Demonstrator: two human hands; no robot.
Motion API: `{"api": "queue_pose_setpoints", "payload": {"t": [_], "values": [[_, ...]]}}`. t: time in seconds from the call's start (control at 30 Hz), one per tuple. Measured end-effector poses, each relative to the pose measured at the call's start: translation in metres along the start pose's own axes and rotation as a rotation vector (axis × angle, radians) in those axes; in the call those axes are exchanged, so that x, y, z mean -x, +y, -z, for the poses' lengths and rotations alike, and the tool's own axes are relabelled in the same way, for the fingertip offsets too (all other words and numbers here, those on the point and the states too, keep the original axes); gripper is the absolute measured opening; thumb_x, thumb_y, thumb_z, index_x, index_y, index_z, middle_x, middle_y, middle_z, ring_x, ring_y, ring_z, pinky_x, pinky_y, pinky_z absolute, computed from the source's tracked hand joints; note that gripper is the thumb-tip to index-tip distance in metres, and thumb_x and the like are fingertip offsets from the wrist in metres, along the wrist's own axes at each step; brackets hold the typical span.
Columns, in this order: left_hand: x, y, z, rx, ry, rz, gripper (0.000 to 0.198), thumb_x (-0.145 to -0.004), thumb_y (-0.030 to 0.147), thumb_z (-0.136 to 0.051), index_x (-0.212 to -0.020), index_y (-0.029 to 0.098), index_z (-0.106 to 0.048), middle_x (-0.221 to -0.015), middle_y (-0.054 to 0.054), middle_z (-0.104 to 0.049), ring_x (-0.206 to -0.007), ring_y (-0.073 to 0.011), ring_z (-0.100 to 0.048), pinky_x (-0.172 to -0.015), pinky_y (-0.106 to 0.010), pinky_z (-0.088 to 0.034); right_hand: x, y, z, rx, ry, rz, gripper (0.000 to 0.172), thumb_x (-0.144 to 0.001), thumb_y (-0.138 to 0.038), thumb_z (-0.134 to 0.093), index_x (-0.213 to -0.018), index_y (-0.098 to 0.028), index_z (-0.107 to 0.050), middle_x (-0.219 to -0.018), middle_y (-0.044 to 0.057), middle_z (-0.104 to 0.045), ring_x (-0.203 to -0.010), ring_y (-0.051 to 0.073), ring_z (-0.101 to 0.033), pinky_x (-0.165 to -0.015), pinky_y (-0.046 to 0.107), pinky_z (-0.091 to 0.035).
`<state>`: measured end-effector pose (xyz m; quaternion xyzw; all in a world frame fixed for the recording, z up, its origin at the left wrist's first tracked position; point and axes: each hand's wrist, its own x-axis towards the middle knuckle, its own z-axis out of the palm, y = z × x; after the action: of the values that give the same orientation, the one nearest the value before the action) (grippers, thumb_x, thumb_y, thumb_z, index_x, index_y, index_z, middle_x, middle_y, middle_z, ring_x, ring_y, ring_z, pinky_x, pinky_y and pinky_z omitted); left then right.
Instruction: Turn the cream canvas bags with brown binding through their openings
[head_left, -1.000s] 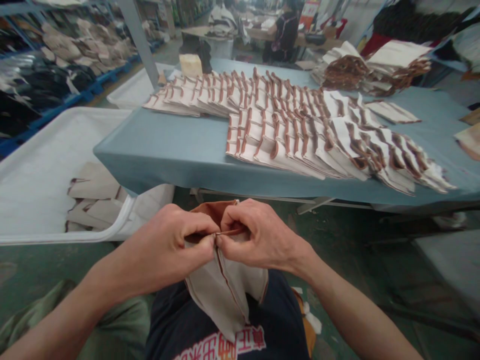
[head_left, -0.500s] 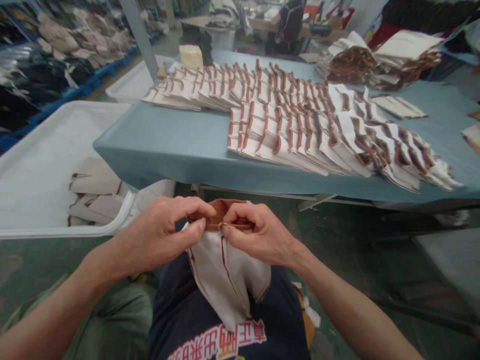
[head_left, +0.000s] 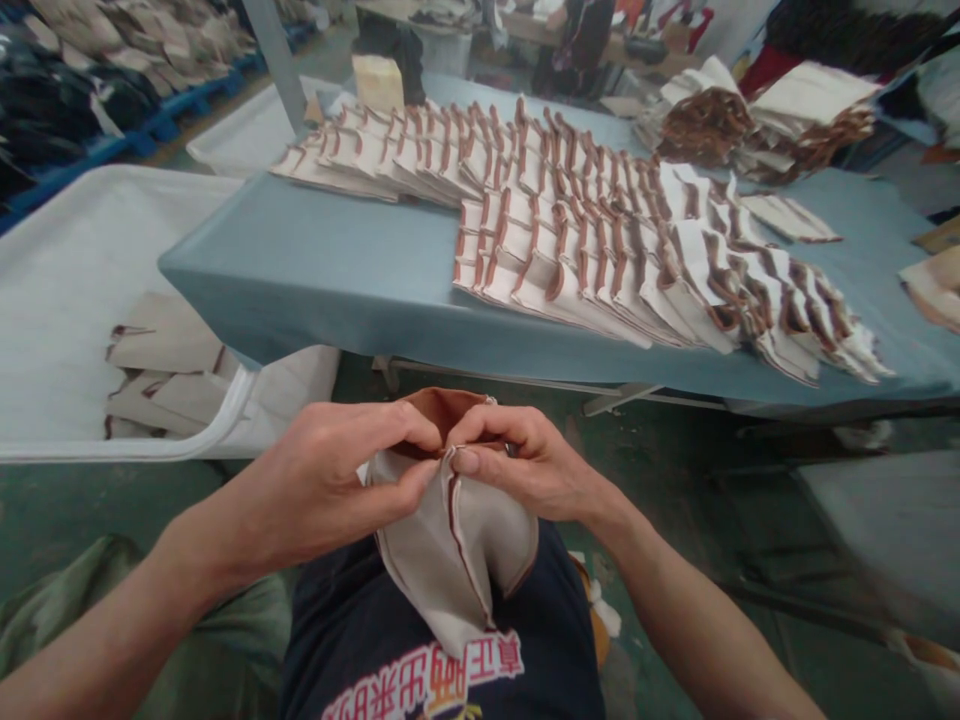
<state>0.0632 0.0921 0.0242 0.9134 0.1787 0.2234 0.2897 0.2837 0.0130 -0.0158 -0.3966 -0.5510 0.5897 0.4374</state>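
Note:
A cream fabric pouch (head_left: 420,540) with brown-edged seams and a brown lining hangs in front of my dark shirt, its opening upward. My left hand (head_left: 367,465) pinches the rim left of the front seam, thumb outside and fingers inside the opening. My right hand (head_left: 517,465) grips the same rim at the top of that seam, its thumb pressed on the outer face. Both hands are closed on the fabric and nearly meet at the seam. The fingertips inside the opening are partly hidden.
Beyond my hands stands a blue-covered table (head_left: 315,260) bearing rows of similar cream pouches (head_left: 600,250). Fabric stacks (head_left: 795,110) lie at its far right. To the left, a white bin (head_left: 217,430) holds folded cream pieces (head_left: 165,360). A person (head_left: 577,45) is in the background.
My left hand has moved right along the rim, up to the front seam beside my right hand. The table and bin sit slightly further left and higher in view.

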Motion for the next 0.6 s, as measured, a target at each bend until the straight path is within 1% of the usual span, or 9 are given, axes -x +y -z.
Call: {"api": "queue_pose_setpoints", "payload": {"t": [0.03,0.1,0.23,0.33,0.4,0.5,0.6], "values": [[0.002,-0.0014,-0.0004,-0.004,0.003,-0.018,0.018,-0.099,0.015,-0.059,-0.1,0.02,-0.076,-0.088,0.003,-0.084,-0.073,-0.0096,-0.077,-0.074,-0.017,-0.054,0.0005,0.0013,0.0006,-0.021,-0.004,-0.016,0.051,-0.095,-0.066,-0.076,-0.088,-0.016,-0.067,-0.072,-0.003,-0.056,-0.061,0.009,-0.041,-0.055,0.022,-0.032],[0.0055,-0.0044,-0.0006,0.011,0.005,-0.052,0.018,-0.104,0.016,-0.059,-0.105,0.021,-0.077,-0.095,0.001,-0.086,-0.081,-0.0115,-0.08,-0.078,-0.018,-0.056,0.0009,0.0021,0.0009,-0.02,-0.006,-0.026,0.055,-0.094,-0.069,-0.076,-0.087,-0.016,-0.068,-0.072,-0.002,-0.058,-0.062,0.009,-0.042,-0.055,0.022,-0.032],[0.0079,-0.0059,0.0031,0.022,-0.031,-0.073,0.02,-0.108,0.02,-0.059,-0.106,0.02,-0.079,-0.102,-0.002,-0.088,-0.089,-0.015,-0.084,-0.081,-0.02,-0.058,-0.0002,-0.0002,-0.0008,0.025,-0.011,0.006,0.055,-0.096,-0.069,-0.075,-0.086,-0.016,-0.07,-0.072,-0.001,-0.06,-0.061,0.009,-0.043,-0.054,0.022,-0.033],[0.0076,-0.0027,0.0061,-0.037,-0.055,-0.056,0.021,-0.107,0.02,-0.058,-0.107,0.019,-0.079,-0.103,-0.003,-0.088,-0.093,-0.0178,-0.084,-0.081,-0.024,-0.059,-0.0017,-0.0011,-0.002,0.044,-0.006,0.028,0.055,-0.097,-0.068,-0.074,-0.085,-0.015,-0.07,-0.07,-0.002,-0.057,-0.058,0.008,-0.04,-0.052,0.022,-0.031],[0.0079,-0.0013,0.0059,-0.071,-0.064,-0.046,0.021,-0.106,0.02,-0.058,-0.107,0.02,-0.079,-0.104,-0.003,-0.088,-0.094,-0.019,-0.083,-0.081,-0.026,-0.058,-0.0027,-0.0009,-0.0023,0.069,0.004,0.03,0.056,-0.097,-0.069,-0.073,-0.085,-0.015,-0.07,-0.071,-0.002,-0.058,-0.059,0.008,-0.041,-0.052,0.022,-0.032],[0.0092,-0.0018,0.0032,-0.098,-0.047,-0.044,0.021,-0.104,0.019,-0.058,-0.102,0.02,-0.078,-0.1,-0.002,-0.087,-0.09,-0.0196,-0.082,-0.08,-0.029,-0.058,-0.0036,-0.0013,-0.0026,0.127,0.021,0.035,0.057,-0.098,-0.07,-0.072,-0.087,-0.014,-0.072,-0.074,0.0,-0.061,-0.062,0.009,-0.046,-0.054,0.022,-0.035],[0.0104,-0.0025,0.0016,-0.093,-0.023,-0.05,0.021,-0.103,0.016,-0.058,-0.101,0.02,-0.078,-0.095,0.0,-0.086,-0.089,-0.0194,-0.082,-0.082,-0.03,-0.058,-0.0039,-0.0036,-0.0037,0.183,0.023,0.038,0.054,-0.099,-0.067,-0.071,-0.088,-0.014,-0.073,-0.074,-0.001,-0.062,-0.063,0.01,-0.047,-0.054,0.021,-0.036]]}}
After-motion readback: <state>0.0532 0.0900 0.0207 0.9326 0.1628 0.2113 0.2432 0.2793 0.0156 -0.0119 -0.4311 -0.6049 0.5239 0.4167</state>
